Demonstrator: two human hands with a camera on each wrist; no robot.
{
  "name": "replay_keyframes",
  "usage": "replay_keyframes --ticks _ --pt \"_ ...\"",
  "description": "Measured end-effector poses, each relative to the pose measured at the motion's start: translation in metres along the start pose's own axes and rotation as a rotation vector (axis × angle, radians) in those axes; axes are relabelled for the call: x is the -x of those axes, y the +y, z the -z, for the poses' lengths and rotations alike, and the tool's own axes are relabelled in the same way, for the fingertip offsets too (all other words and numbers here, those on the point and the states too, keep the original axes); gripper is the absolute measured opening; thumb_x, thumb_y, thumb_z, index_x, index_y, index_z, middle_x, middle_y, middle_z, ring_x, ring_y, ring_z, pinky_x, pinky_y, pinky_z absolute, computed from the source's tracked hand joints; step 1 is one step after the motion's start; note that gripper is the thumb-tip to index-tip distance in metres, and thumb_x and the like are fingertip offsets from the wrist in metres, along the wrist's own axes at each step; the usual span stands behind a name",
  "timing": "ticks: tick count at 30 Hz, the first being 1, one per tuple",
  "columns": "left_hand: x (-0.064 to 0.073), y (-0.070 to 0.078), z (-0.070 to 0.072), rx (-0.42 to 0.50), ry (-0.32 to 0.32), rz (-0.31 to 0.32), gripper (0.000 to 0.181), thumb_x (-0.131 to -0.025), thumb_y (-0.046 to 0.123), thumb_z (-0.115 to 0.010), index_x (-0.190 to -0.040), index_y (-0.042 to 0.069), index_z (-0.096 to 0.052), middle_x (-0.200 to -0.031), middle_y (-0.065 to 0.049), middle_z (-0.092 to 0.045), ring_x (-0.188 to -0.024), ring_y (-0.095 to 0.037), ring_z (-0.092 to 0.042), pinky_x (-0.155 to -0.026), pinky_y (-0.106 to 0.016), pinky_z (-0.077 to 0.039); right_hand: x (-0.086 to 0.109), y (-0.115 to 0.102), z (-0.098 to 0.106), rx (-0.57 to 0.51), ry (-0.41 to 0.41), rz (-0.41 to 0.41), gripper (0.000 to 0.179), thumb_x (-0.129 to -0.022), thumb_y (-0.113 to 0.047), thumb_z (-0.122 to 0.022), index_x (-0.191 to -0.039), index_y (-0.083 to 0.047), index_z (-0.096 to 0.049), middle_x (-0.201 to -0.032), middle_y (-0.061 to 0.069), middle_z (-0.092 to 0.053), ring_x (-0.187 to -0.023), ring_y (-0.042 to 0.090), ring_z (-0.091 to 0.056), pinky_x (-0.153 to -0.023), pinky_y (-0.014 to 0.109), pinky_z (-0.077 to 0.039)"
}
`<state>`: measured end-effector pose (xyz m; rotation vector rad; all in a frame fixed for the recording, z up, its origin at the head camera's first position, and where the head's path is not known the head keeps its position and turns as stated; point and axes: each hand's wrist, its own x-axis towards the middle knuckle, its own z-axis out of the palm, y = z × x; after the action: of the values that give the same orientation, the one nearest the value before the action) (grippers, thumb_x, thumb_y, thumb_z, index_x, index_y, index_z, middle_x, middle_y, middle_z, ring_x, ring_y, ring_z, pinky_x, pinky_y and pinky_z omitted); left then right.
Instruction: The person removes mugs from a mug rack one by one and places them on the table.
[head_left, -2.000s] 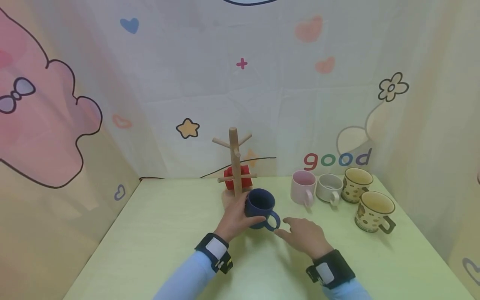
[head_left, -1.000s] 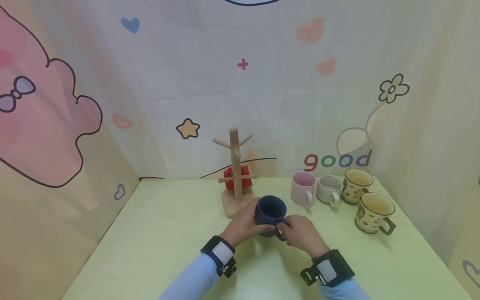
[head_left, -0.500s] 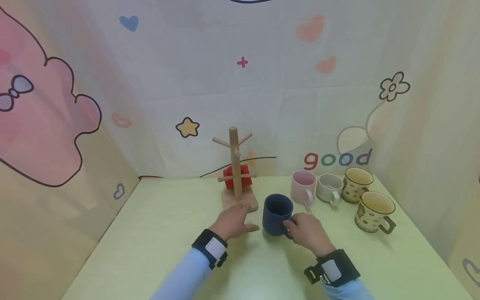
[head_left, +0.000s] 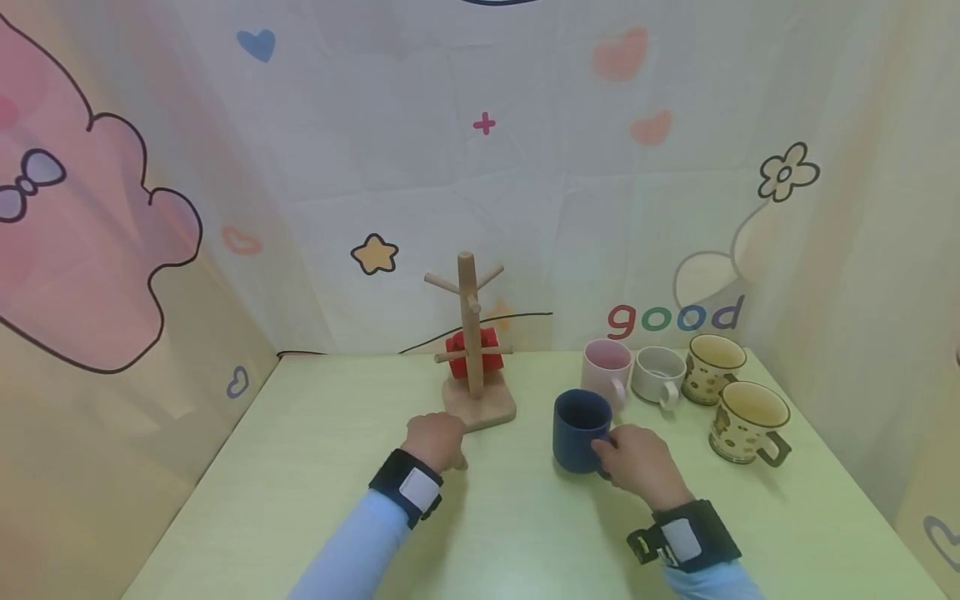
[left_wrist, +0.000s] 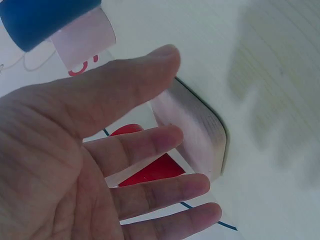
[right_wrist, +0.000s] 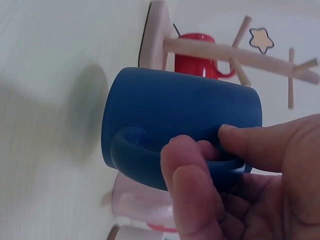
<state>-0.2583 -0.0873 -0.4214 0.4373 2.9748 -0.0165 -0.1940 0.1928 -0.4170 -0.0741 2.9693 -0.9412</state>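
Observation:
My right hand (head_left: 643,467) grips a dark blue mug (head_left: 579,433) by its handle, thumb and fingers closing on it in the right wrist view. The mug is upright, and its shadow on the table lies apart from its base, so it hangs a little above the surface. My left hand (head_left: 437,442) holds nothing; its fingers are extended in the left wrist view, palm (left_wrist: 40,145) showing. It is nearest the base of a wooden mug tree (head_left: 471,333). Behind the tree's post a red mug (head_left: 492,363) is partly hidden.
At the back right stand a pink mug (head_left: 604,367), a small white mug (head_left: 654,372) and two cream spotted mugs (head_left: 708,375) with dark handles. The light table (head_left: 315,450) meets a printed curtain (head_left: 360,117) at the back and sides.
My left hand has let go of the blue mug and drawn back left. My right hand has taken its handle and moved the mug rightward, away from the mug tree.

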Motion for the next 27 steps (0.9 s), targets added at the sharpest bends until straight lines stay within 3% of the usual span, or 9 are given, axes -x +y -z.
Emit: replay_keyframes --ticks 7,14,27 --pt "-0.003 -0.004 -0.007 0.01 -0.035 0.06 0.033 -0.076 0.035 -0.086 -0.09 0.009 -0.073 -0.073 -0.003 -0.061 -0.067 -0.021 -0.057 -0.071 -0.043 -0.052 0.004 0.018 0.014 0.018 -0.023 -0.064 0.032 -0.098 -0.021 -0.056 -0.072 -0.004 -0.061 -0.06 0.003 -0.057 -0.055 0.017 -0.057 -0.052 0.031 -0.041" --pt "-0.004 -0.005 -0.006 0.017 -0.052 0.068 0.035 -0.078 0.036 -0.085 -0.095 0.008 -0.073 -0.075 -0.004 -0.062 -0.069 -0.022 -0.058 -0.074 -0.044 -0.052 0.01 0.041 0.032 0.028 -0.011 -0.102 0.035 -0.099 -0.022 -0.053 -0.071 -0.003 -0.06 -0.061 0.003 -0.059 -0.055 0.017 -0.058 -0.053 0.032 -0.041" --pt "-0.005 -0.004 -0.01 0.027 -0.05 0.05 0.033 -0.078 0.036 -0.085 -0.095 0.01 -0.072 -0.074 -0.002 -0.063 -0.068 -0.02 -0.058 -0.072 -0.042 -0.054 0.009 0.069 0.043 0.079 0.148 -0.159 0.04 -0.1 -0.022 -0.05 -0.068 -0.001 -0.058 -0.062 0.007 -0.055 -0.058 0.024 -0.051 -0.052 0.033 -0.034"
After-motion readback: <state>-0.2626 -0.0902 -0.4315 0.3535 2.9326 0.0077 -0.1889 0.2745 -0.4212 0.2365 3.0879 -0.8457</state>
